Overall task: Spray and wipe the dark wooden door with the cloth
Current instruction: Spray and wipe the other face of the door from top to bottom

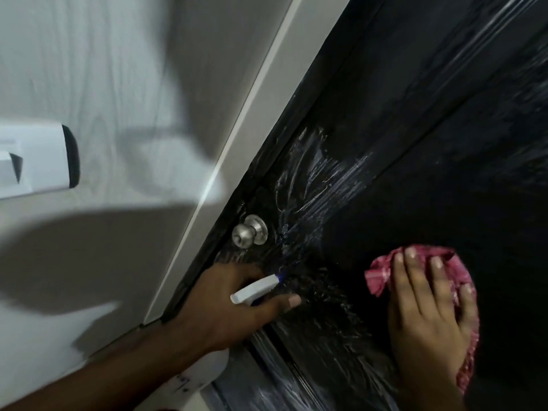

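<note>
right now the left hand (219,307) grips the white spray bottle (255,289) at its neck, fingers curled around it and one finger reaching forward under the spray head. the head's long axis runs from lower left to upper right, and its blue-tipped nozzle points at the dark wooden door (444,143) just below the silver knob (250,231). the bottle's body hangs below the wrist. the right hand (427,315) lies flat on the red cloth (379,277), fingers straight and slightly spread, pressing it against the door panel to the right of the nozzle. whitish wet streaks (320,185) fan across the wood above and below the knob. in this tilted view the door's edge runs diagonally, lower left to upper right, alongside the pale door frame (237,143) and white wall (103,84).
</note>
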